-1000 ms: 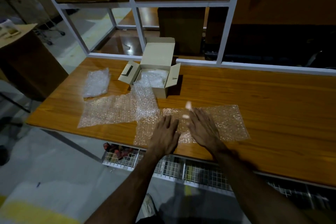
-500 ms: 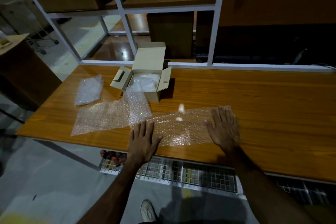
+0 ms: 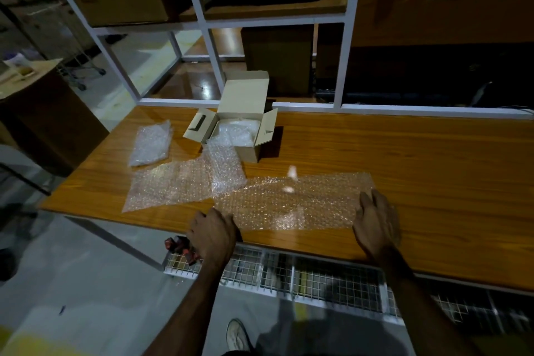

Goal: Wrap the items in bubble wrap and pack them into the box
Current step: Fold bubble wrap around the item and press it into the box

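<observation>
1. Wooden table (image 3: 404,159) stands against a white-framed shelf (image 3: 346,37) in a dim room; a wire rack (image 3: 318,277) hangs under its near edge.
2. Left hand (image 3: 212,233) sits at the near left corner of the front sheet (image 3: 291,202), fingers curled down over the sheet's edge at the table's rim. Whether it actually pinches the wrap I cannot tell.
3. Right hand (image 3: 375,220) lies on the sheet's right end, fingers slightly bent and pressing the wrap flat, gripping nothing.
4. Bubble wrap on the table, counted: three pieces. The front sheet lies spread between the hands; a second sheet (image 3: 170,185) lies to its left, one end rising to the box; a folded piece (image 3: 151,143) rests further left, apart from the others.
5. One box (image 3: 245,124) stands open behind the sheets, flaps out, with wrap showing inside.
6. One shoe (image 3: 237,335) shows on the floor below.
</observation>
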Action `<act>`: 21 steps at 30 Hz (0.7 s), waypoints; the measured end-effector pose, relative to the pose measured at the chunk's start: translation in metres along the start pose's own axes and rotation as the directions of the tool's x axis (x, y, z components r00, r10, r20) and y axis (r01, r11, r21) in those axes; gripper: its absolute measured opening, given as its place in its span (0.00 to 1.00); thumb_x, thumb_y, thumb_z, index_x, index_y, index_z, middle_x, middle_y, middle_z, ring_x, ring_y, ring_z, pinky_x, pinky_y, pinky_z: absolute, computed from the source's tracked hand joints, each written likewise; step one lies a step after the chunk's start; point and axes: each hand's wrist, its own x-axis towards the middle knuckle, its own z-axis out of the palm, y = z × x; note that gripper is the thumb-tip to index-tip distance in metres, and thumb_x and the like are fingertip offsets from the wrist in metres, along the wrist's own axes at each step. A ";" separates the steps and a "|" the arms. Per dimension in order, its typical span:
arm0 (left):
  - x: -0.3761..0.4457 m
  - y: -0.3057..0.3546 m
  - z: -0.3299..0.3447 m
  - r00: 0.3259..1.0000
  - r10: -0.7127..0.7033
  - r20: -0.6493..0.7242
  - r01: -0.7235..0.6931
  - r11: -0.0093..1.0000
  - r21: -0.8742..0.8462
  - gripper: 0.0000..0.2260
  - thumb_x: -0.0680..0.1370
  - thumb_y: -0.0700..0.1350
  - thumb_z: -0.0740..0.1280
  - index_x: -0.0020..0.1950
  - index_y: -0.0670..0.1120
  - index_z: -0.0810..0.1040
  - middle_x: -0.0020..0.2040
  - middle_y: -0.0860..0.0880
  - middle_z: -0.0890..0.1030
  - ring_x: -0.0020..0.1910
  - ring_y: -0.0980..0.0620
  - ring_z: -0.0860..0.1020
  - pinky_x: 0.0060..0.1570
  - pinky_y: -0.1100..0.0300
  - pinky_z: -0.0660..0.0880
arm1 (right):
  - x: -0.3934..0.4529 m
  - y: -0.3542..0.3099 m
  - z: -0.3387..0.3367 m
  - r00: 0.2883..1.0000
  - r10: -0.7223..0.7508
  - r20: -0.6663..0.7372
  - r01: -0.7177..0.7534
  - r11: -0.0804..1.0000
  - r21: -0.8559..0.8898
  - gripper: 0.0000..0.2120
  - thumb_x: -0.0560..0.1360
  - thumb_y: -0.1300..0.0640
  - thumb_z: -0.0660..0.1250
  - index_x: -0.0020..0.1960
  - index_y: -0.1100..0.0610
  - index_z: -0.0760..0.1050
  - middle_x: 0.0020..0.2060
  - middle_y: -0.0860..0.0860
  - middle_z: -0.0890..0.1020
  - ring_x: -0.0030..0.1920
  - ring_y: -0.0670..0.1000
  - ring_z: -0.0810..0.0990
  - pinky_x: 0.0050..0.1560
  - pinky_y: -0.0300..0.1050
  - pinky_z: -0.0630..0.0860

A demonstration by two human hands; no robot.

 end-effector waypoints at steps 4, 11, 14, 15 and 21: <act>0.015 0.000 0.003 0.993 -0.115 0.010 0.114 0.973 -0.203 0.18 0.80 0.58 0.67 0.40 0.45 0.79 0.41 0.45 0.83 0.39 0.45 0.80 0.46 0.51 0.80 | -0.014 0.006 -0.010 0.999 0.000 -0.046 0.002 0.999 0.034 0.22 0.77 0.64 0.70 0.71 0.57 0.78 0.71 0.59 0.76 0.70 0.63 0.74 0.68 0.61 0.73; -0.001 0.046 -0.027 0.989 -0.064 -0.132 -0.030 0.794 -0.607 0.08 0.81 0.43 0.68 0.42 0.45 0.78 0.38 0.48 0.80 0.37 0.48 0.79 0.37 0.59 0.69 | -0.012 0.024 -0.018 1.000 -0.031 -0.001 0.030 0.948 0.318 0.22 0.77 0.73 0.64 0.63 0.54 0.83 0.64 0.53 0.81 0.63 0.55 0.79 0.64 0.51 0.78; -0.023 0.083 -0.035 0.962 0.149 -0.230 -0.266 0.712 -0.650 0.05 0.82 0.45 0.70 0.46 0.47 0.80 0.43 0.52 0.81 0.41 0.62 0.76 0.38 0.68 0.67 | -0.013 0.025 -0.018 0.998 -0.054 0.044 0.030 0.904 0.427 0.18 0.79 0.70 0.65 0.63 0.54 0.83 0.65 0.52 0.81 0.64 0.53 0.79 0.66 0.53 0.78; -0.030 0.097 -0.034 0.952 0.206 -0.228 -0.307 0.687 -0.658 0.04 0.81 0.45 0.71 0.48 0.47 0.79 0.45 0.52 0.80 0.43 0.64 0.75 0.39 0.72 0.66 | -0.014 0.025 -0.019 0.997 -0.058 0.044 0.032 0.893 0.448 0.16 0.80 0.69 0.66 0.62 0.54 0.83 0.64 0.52 0.80 0.63 0.53 0.79 0.66 0.53 0.78; -0.072 0.167 -0.013 0.840 0.512 -0.179 -0.501 0.608 -0.615 0.04 0.84 0.44 0.66 0.50 0.50 0.79 0.49 0.53 0.79 0.46 0.60 0.74 0.42 0.69 0.71 | -0.018 0.029 -0.028 0.992 -0.100 0.077 0.061 0.915 0.399 0.14 0.81 0.66 0.67 0.62 0.55 0.83 0.63 0.51 0.79 0.64 0.52 0.77 0.65 0.46 0.75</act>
